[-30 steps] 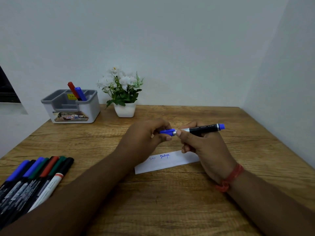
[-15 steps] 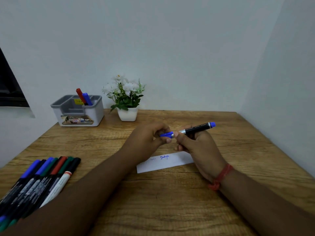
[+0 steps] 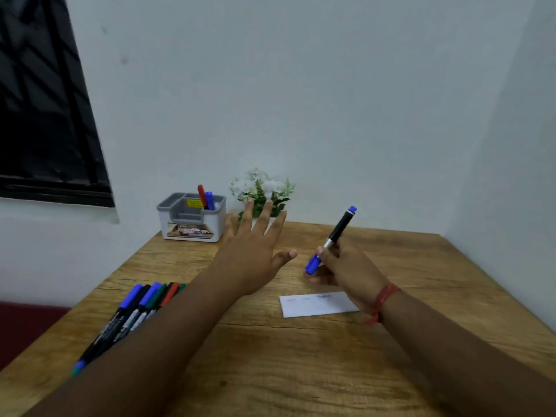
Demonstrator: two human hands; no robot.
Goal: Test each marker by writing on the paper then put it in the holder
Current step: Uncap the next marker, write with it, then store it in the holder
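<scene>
marker: blue marker [image 3: 330,240], cap on, held above the counter [image 3: 301,356] right of the holder [image 3: 192,219] and nearer the person; capped end points down-left, blue tail up-right.
step: looks like test done, cap seated; what's left is carrying it over and dropping it in the holder.
how: swing the marker upright and aim for the holder's back-right compartment, where a red marker [image 3: 201,195] and another blue one [image 3: 209,200] already stand. Lower it beside them, not onto them, and let go only once the end bottoms out. The holder looks light, so a side knock could shove it.
right hand: right hand [image 3: 343,266] has fingers and thumb curled around the marker barrel near the cap, wrist over the paper [image 3: 316,305]; red thread on the wrist.
left hand: left hand [image 3: 255,248] flat, fingers spread and straight, holding nothing, raised just right of the holder, in front of the flower pot [image 3: 264,191].
queue: untested markers [image 3: 141,308] lie in a row on the counter, in front of the holder, under the left forearm.
</scene>
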